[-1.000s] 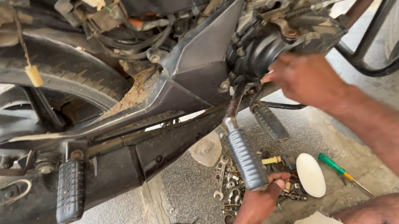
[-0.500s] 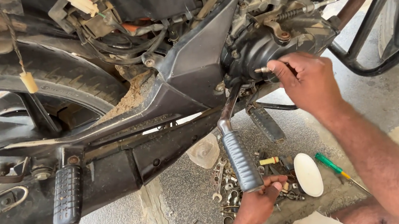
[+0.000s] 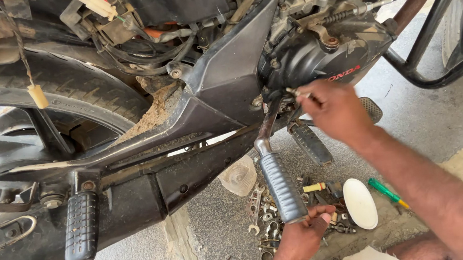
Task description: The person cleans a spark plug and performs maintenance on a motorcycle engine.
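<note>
Here the right hand (image 3: 335, 110) pinches a small metal bolt (image 3: 295, 92) between closed fingertips against the dark engine cover (image 3: 321, 60) of the motorcycle, while the left hand (image 3: 302, 237) curls its fingers round the lower end of the ribbed kick-start lever (image 3: 280, 185), above scattered nuts (image 3: 264, 218) on the concrete floor (image 3: 431, 120).

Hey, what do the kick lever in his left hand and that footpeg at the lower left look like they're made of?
The kick lever looks like bare metal at its upper arm, shiny grey, with a ribbed dark sleeve, probably rubber, where the left hand grips its lower end. The footpeg looks like black rubber, matte and dusty, moulded in a block pattern; whatever core is inside is hidden.
</note>
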